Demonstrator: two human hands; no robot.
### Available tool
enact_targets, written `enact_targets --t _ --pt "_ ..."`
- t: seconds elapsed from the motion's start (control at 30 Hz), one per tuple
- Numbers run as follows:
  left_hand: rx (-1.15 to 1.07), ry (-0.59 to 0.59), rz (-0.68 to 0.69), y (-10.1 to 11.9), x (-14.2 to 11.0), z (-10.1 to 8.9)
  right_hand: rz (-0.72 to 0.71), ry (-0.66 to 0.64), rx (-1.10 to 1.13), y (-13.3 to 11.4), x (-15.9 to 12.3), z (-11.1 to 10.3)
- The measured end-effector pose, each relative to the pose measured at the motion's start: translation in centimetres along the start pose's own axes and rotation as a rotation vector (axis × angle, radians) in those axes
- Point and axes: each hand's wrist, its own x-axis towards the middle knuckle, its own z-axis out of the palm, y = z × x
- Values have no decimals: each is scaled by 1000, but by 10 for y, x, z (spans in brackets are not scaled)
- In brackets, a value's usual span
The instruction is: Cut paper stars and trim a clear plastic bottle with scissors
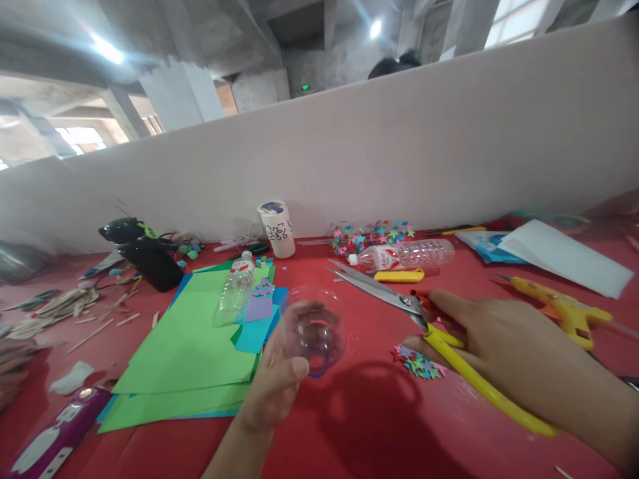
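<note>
My left hand (pixel 279 372) is closed around a clear plastic bottle piece (pixel 317 332), a rounded see-through cup shape held above the red table. In my right hand (pixel 479 332) is a pair of scissors (pixel 399 299) with yellow handles; the blades point up and left toward the bottle piece without touching it. Below the scissors lies a small heap of coloured foam stars (pixel 418 362). Beyond them rest a yellow utility knife (pixel 398 275) and a clear bottle (pixel 407 255) lying on its side.
Green paper sheets (pixel 190 339) lie at left under a clear bottle (pixel 234 289). A black bottle (pixel 144 253), a white cup (pixel 277 229) and wooden sticks (pixel 64 309) stand or lie further back. At right is a yellow glue gun (pixel 564 306). A white partition (pixel 309 159) borders the table.
</note>
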Motion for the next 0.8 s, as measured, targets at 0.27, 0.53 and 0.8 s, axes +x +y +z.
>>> enact_targets --t 0.27,0.53,0.8 --pt "-37 55 -88 -7 0 -2 35 -151 31 -2 -5 2" --pt "2 30 -69 -6 0 -2 131 -335 85 -6 2 -6" --pt "-4 46 -41 -4 0 1 135 -325 77 -5 1 -3"
